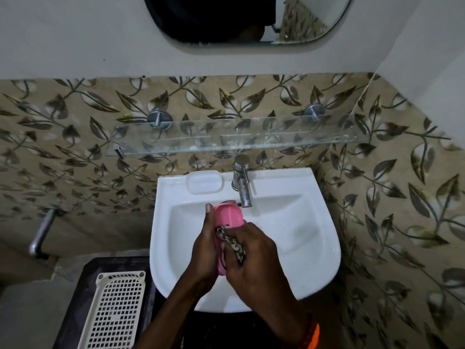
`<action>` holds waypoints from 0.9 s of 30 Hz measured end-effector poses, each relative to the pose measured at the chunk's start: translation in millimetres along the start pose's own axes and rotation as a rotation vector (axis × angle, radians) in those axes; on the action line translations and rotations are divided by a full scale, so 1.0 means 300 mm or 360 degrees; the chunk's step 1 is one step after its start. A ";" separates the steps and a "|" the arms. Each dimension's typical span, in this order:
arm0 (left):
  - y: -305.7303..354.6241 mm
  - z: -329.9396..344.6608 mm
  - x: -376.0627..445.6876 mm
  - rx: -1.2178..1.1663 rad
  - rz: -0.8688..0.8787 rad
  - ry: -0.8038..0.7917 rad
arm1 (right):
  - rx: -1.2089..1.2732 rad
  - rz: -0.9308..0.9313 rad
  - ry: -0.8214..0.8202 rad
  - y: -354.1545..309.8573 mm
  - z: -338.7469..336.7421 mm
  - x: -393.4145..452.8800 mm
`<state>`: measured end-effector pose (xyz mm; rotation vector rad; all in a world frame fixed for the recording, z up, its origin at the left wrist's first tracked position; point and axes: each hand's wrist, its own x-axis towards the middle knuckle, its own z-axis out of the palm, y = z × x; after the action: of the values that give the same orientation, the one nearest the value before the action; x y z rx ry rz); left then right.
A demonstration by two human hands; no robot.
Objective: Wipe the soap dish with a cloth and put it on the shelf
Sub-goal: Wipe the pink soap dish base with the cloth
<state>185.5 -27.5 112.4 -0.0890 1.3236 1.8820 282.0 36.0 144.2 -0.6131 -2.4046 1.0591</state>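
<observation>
Head view looks down at two hands over a white sink [314, 260]. The left hand [205, 250] holds a pink soap dish [230, 217], with its fingers wrapped tight around the dish's left side and one fingertip up at the far end. The dish is tilted, up in the air over the bowl of the sink, just below the metal tap [241, 183]. The right hand [254, 255] has its fingers squeezed shut on a small spotted cloth [232, 244] (it looks brown and cream), and the cloth is pressed against the near part of the dish. The two hands are touching each other. A clear lid-shaped piece [204, 182] sits on the back edge of the sink, left of the tap. Above the sink, a glass shelf [226, 139] sticks out from the leafy tile wall. A cream basket [115, 308] with little holes stands low on the left.
</observation>
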 end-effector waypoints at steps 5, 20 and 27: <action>0.011 -0.025 0.003 -0.0196 -0.0078 -0.0155 | 0.0009 -0.0166 -0.0301 0.025 -0.030 -0.013; 0.008 -0.021 -0.005 0.0340 0.0278 -0.0052 | -0.0323 0.0207 -0.0215 0.019 0.031 -0.022; -0.044 0.016 -0.039 0.0256 0.0210 -0.0159 | -0.0259 0.0239 0.0191 -0.004 0.003 0.096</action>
<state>203.5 -28.6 110.3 0.1769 1.4356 1.8552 258.2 50.7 150.7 -0.8992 -2.3848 0.8626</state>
